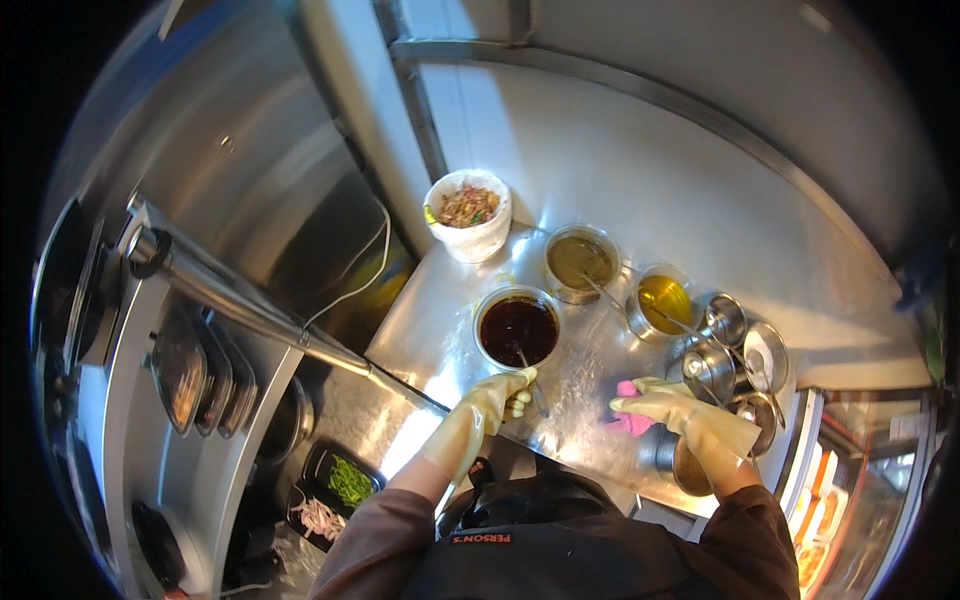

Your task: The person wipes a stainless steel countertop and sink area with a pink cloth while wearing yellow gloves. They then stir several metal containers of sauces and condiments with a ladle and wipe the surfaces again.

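Observation:
Both my hands wear pale yellow rubber gloves. My left hand point(504, 396) is at the near rim of a clear round tub of dark red-brown liquid point(517, 324). Its thumb and forefinger close on the metal handle point(538, 397) of a utensil, probably a ladle, whose lower end is hidden in the liquid. My right hand point(664, 405) presses a pink cloth point(630, 416) on the steel tabletop point(581, 390), right of the tub. Farther back stand a tub of murky brown-green liquid point(577, 259) and one of yellow oil-like liquid point(664, 301), each with a metal utensil.
A white bucket point(472, 244) of brownish scraps stands at the back corner. Several metal pots point(709, 367) crowd the right side. Left are a steel bar point(255, 311), stacked trays point(217, 382) and a black container with chopped greens point(349, 480) and sliced onion point(319, 519). A lit display case point(821, 502) adjoins.

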A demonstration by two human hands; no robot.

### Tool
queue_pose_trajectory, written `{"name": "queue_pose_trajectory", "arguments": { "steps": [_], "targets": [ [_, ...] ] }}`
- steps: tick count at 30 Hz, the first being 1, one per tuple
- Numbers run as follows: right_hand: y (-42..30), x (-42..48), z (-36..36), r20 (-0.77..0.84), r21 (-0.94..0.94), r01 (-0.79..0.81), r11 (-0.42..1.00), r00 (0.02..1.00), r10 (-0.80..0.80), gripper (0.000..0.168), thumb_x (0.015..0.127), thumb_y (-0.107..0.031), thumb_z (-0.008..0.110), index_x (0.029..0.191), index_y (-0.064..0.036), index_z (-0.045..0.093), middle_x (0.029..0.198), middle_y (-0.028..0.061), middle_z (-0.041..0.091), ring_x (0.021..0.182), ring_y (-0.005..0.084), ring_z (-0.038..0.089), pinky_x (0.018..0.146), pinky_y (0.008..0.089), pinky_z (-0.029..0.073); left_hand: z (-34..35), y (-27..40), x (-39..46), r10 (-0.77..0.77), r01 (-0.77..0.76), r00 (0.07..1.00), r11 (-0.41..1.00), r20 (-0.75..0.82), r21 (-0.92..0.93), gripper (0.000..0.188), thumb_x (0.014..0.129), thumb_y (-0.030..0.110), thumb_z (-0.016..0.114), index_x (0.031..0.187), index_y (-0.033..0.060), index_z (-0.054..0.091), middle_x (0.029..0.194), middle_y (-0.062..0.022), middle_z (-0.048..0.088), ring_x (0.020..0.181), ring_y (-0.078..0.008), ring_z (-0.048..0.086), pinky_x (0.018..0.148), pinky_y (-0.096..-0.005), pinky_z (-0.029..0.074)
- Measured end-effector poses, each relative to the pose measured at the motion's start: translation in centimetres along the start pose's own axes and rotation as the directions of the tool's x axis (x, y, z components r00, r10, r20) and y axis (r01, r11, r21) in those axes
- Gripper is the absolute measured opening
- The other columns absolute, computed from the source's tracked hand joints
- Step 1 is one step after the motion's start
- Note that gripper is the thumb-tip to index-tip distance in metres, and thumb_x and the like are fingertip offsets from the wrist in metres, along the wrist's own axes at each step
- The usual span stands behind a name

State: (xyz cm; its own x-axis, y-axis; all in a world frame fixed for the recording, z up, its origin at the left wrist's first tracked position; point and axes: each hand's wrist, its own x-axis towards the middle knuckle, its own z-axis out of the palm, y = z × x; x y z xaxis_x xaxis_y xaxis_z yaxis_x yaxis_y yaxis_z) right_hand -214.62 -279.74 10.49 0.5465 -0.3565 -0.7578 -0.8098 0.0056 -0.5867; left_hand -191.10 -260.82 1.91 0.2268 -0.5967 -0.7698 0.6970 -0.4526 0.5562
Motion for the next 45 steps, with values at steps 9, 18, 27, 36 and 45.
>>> {"name": "queue_pose_trajectory", "arguments": {
  "steps": [9,18,27,36,45],
  "targets": [
    [-5.4,16.3,2.2,-0.293,-0.411,0.371,0.833,0.811,-0.506,0.050,0.097,-0.036,0.063,0.130,0.001,0.059,0.111,0.0163,0.070,0.089,0.0255,0.070,0.090,0.0368,0.052,-5.1,3.8,1.1,0.133,0.043,0.916,0.906,-0.379,0.420,0.043,0.101,0.046,0.060,0.109,0.0042,0.063,0.082,-0.0079,0.063,0.064,-0.0181,0.056,0.058,-0.0356,0.045],
    [-6.7,20.6,4.6,-0.256,0.043,0.417,0.908,0.883,-0.393,0.019,0.098,-0.017,0.061,0.086,-0.011,0.049,0.061,0.0021,0.048,0.042,0.0127,0.049,0.039,0.0261,0.040,-5.4,4.1,1.6,0.373,-0.141,0.852,0.840,-0.368,0.525,0.041,0.095,0.030,0.063,0.124,0.0008,0.063,0.126,-0.0260,0.065,0.123,-0.0403,0.060,0.104,-0.0436,0.045],
    [-4.3,14.4,3.4,-0.203,0.251,0.316,0.915,0.941,-0.270,0.019,0.095,-0.007,0.065,0.086,-0.013,0.050,0.068,-0.0039,0.048,0.043,0.0093,0.042,0.041,0.0259,0.036,-2.2,3.3,-6.4,0.186,-0.064,0.943,0.916,-0.276,0.396,0.042,0.097,0.038,0.062,0.117,0.0015,0.063,0.123,-0.0252,0.066,0.119,-0.0405,0.062,0.101,-0.0461,0.046],
    [1.9,10.9,5.4,-0.137,0.228,0.199,0.953,0.976,-0.171,0.014,0.097,-0.013,0.067,0.101,-0.005,0.056,0.063,0.0028,0.056,0.046,0.0130,0.052,0.042,0.0269,0.042,-1.3,-4.1,-7.0,0.153,0.017,0.959,0.809,-0.239,0.588,0.049,0.102,0.047,0.053,0.119,0.0021,0.060,0.116,-0.0245,0.069,0.113,-0.0412,0.064,0.098,-0.0462,0.047],
    [2.5,10.6,5.3,-0.144,0.172,0.243,0.955,0.965,-0.220,0.016,0.098,-0.020,0.067,0.092,-0.009,0.057,0.070,0.0015,0.057,0.052,0.0079,0.051,0.046,0.0255,0.042,0.5,-0.6,-7.6,0.050,0.154,0.967,0.664,-0.249,0.732,0.057,0.105,0.053,0.047,0.130,0.0026,0.056,0.113,-0.0190,0.068,0.104,-0.0292,0.065,0.098,-0.0419,0.047]
  ]
}}
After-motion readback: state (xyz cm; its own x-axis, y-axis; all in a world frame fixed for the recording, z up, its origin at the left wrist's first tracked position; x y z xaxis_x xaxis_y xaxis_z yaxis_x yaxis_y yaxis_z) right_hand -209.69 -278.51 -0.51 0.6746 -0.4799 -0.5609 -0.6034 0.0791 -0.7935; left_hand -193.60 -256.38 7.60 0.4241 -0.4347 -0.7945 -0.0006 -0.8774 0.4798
